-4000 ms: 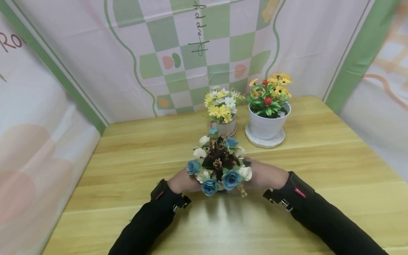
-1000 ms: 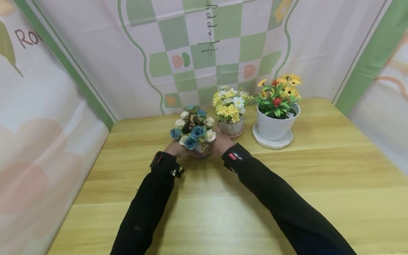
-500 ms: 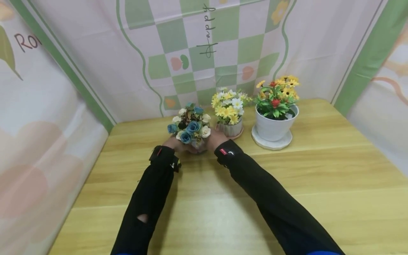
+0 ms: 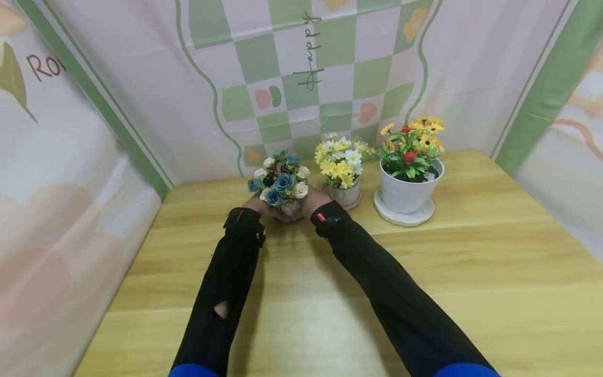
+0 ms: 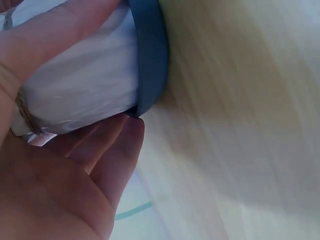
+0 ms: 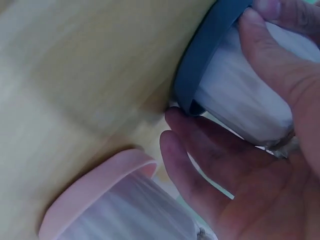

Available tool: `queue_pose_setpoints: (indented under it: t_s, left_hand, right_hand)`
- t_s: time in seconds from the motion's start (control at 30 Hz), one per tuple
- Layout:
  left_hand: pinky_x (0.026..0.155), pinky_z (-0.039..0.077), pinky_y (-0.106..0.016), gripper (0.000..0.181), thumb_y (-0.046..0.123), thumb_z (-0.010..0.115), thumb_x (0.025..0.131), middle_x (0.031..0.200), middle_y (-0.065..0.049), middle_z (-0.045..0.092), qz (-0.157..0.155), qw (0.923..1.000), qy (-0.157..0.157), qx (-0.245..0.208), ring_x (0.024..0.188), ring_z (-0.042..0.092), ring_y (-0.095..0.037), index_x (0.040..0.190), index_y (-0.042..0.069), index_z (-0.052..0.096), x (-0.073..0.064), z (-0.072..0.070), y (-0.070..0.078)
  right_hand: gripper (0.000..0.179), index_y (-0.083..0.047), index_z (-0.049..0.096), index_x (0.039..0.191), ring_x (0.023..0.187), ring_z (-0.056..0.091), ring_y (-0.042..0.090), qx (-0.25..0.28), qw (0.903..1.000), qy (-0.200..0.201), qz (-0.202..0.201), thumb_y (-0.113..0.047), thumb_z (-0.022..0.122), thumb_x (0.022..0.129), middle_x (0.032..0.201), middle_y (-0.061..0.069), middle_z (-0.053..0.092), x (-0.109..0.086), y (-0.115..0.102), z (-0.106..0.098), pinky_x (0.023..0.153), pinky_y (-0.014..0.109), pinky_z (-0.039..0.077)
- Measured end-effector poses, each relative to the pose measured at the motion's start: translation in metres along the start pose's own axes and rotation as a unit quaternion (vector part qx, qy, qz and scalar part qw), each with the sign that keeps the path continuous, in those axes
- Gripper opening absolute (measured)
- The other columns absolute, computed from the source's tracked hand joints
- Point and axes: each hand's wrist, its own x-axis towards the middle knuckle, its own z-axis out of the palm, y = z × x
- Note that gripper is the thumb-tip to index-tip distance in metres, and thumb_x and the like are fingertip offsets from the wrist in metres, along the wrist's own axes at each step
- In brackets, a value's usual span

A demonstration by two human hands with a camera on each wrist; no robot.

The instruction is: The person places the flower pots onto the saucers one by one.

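In the head view a flower pot with artificial blue and cream roses (image 4: 282, 181) stands toward the back of the table, left of centre. Its body (image 5: 90, 75) is white with twine round it, and a dark blue saucer (image 6: 205, 55) lies under it. My left hand (image 4: 267, 209) grips the pot from the left, thumb across the front and fingers curving round the far side. From the other side my right hand (image 4: 312, 201) holds it, its thumb at the saucer's edge. The saucer sits right at the tabletop in both wrist views.
Close to the right hand stands a ribbed pot of yellow and white daisies (image 4: 340, 162) on a pink saucer (image 6: 95, 195). Farther right is a white pot (image 4: 409, 191) with orange and red flowers on a white saucer (image 4: 404, 217). A printed curtain (image 4: 264, 52) hangs behind the wooden table (image 4: 447, 272).
Held in both hands, the rose pot has moved from the table's middle back and left, beside the daisy pot. Over the last second it has shifted only slightly farther back.
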Motion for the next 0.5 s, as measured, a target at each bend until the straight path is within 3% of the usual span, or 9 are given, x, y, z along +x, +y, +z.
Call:
queue_pose_setpoints:
  t_s: [0.33, 0.5]
  left_hand:
    - [0.13, 0.033, -0.039, 0.096, 0.032, 0.085, 0.088, 0.171, -0.015, 0.035, -0.028, 0.999, 0.021, -0.028, 0.155, 0.037, -0.032, 0.164, 0.004, 0.033, 0.006, -0.005, 0.001]
    - [0.131, 0.031, -0.039, 0.093, 0.028, 0.086, 0.087, 0.17, -0.014, 0.037, -0.018, 0.9986, 0.027, -0.041, 0.156, 0.037, -0.032, 0.162, 0.004, 0.037, 0.011, -0.009, 0.0]
  right_hand:
    - [0.063, 0.002, 0.064, 0.137, 0.127, 0.066, 0.038, 0.009, 0.9998, -0.013, -0.009, -0.014, 0.09, 0.083, 0.142, 0.023, 0.066, 0.013, 0.001, -0.001, 0.11, 0.045, 0.055]
    - [0.071, 0.002, 0.06, 0.142, 0.13, 0.064, 0.04, 0.003, 0.9999, -0.015, -0.009, -0.011, 0.092, 0.08, 0.143, 0.025, 0.064, 0.026, 0.002, 0.001, 0.114, 0.046, 0.053]
